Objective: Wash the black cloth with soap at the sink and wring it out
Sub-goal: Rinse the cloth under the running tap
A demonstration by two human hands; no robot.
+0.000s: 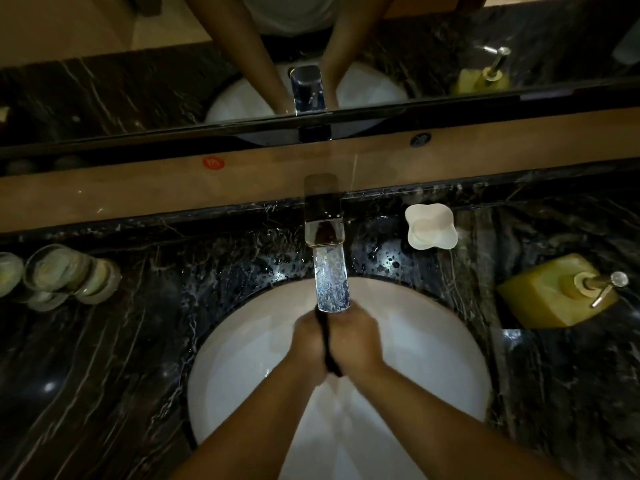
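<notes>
My left hand [310,344] and my right hand [358,341] are pressed together over the white sink basin [433,344], just under the tip of the chrome faucet [330,278]. Between the palms runs a thin strip of the black cloth [329,348]; most of it is hidden by my hands. Both hands grip it. A white soap dish [430,226] holding a pale bar of soap sits on the counter right of the faucet base. Whether water is running I cannot tell.
The dark marble counter [121,341] is wet around the faucet. A yellow soap dispenser [561,291] with a metal pump stands at the right. Several glass jars [65,277] lie at the left. A mirror [173,81] runs along the back above a brown ledge.
</notes>
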